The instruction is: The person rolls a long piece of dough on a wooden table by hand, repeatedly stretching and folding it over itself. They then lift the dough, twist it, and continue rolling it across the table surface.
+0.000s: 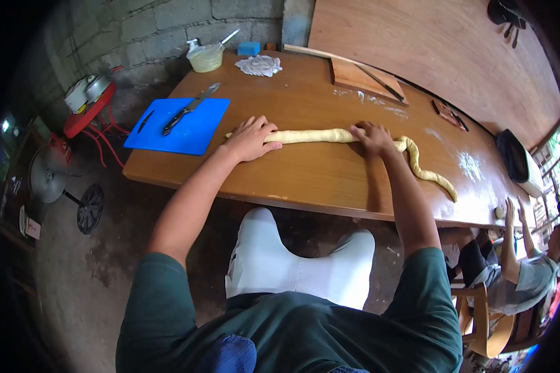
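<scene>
while left hand [252,138] lies open over dough rope [314,135] | right hand [376,137] covers it | grip unclear

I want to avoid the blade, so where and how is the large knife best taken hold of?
Probably by the black handle, from the near side: the large knife lies handle end nearer, its blade pointing away past the far edge of the blue board.
</scene>
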`<act>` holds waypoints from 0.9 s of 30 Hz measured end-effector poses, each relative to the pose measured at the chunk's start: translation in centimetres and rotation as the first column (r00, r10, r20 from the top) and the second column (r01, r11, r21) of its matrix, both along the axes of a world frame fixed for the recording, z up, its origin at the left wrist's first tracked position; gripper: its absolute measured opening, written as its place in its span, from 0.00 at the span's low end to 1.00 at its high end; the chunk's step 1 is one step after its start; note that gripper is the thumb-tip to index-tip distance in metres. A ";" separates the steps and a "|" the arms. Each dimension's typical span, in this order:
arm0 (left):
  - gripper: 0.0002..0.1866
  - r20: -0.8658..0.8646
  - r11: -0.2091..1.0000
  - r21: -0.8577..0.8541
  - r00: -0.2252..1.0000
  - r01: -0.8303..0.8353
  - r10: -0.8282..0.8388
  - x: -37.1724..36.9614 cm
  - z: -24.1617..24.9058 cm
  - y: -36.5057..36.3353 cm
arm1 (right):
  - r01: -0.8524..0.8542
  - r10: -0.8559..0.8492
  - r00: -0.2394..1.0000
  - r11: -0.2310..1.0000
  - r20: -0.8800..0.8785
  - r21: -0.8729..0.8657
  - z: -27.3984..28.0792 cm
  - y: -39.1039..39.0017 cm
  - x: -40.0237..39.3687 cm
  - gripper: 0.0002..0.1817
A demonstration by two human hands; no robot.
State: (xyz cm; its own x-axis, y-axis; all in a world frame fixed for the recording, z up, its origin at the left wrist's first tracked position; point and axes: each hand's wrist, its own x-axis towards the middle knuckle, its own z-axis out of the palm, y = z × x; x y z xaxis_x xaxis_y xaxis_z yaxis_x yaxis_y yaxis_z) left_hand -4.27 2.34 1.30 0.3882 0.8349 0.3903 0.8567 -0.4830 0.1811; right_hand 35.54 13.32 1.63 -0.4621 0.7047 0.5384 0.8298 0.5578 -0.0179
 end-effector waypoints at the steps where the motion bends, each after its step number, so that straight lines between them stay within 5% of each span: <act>1: 0.20 0.008 1.000 -0.012 1.000 -0.021 0.021 -0.8 -0.6 0.0 | 0.051 -0.055 0.998 0.983 -0.019 -0.175 -0.6 -0.5 0.9 0.34; 2: 0.19 0.016 0.999 -0.022 0.999 -0.036 0.037 -1.5 -0.6 -0.1 | 0.099 -0.115 0.993 0.934 -0.027 -0.345 -0.6 -1.3 1.3 0.37; 4: 0.18 0.052 0.998 -0.037 0.998 -0.042 0.044 -2.0 0.9 -1.2 | 0.052 -0.047 0.999 0.971 0.027 -0.235 0.0 -3.6 1.3 0.39; 6: 0.14 0.167 0.996 -0.076 0.984 -0.050 0.062 -3.5 2.1 -2.8 | 0.023 -0.020 1.000 0.958 0.013 -0.285 1.0 -5.9 1.8 0.36; 8: 0.10 0.075 0.996 0.062 0.995 -0.071 0.066 -7.1 1.8 -2.4 | -0.018 0.045 0.997 0.909 0.054 -0.417 2.5 -9.0 2.0 0.32; 10: 0.09 0.057 0.975 -0.029 0.974 -0.218 0.219 -8.4 2.9 -3.5 | -0.015 0.038 0.998 0.888 0.042 -0.460 2.7 -10.8 1.5 0.29; 12: 0.12 -0.046 0.956 -0.139 0.966 -0.257 0.253 -7.7 2.5 -4.0 | -0.054 0.058 0.998 0.940 0.002 -0.336 2.0 -11.4 0.8 0.26; 14: 0.20 -0.156 0.940 0.212 0.941 -0.266 0.301 -5.1 0.2 -4.0 | -0.045 0.057 0.997 0.972 0.044 -0.231 0.8 -11.8 -0.1 0.23; 16: 0.26 0.019 0.968 0.217 0.992 -0.128 0.126 0.9 1.4 -5.5 | 0.008 -0.027 0.994 0.982 0.101 0.189 1.3 -13.4 -2.8 0.23; 18: 0.33 0.077 0.978 -0.168 0.990 0.128 -0.116 5.5 2.0 -7.2 | -0.104 0.110 0.994 0.961 0.009 -0.255 1.1 -15.2 -5.5 0.33; 20: 0.39 -0.040 0.940 -0.340 0.999 -0.041 0.029 7.2 -0.5 -6.1 | -0.041 0.049 0.999 0.918 0.012 -0.394 -0.1 -15.9 -7.8 0.44; 27: 0.42 -0.149 0.910 -0.325 0.964 -0.259 0.221 5.2 -1.3 6.9 | 0.335 -0.292 0.942 0.849 0.165 -0.409 -1.9 -3.2 -11.9 0.58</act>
State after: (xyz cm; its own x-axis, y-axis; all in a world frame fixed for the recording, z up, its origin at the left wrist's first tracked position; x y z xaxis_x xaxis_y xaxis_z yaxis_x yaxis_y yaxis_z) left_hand 0.90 9.22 0.02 0.1831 0.9825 0.0356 0.9622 -0.1865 0.1983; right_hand 23.68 10.08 -0.30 -0.2102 0.9705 0.1185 0.9689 0.2230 -0.1074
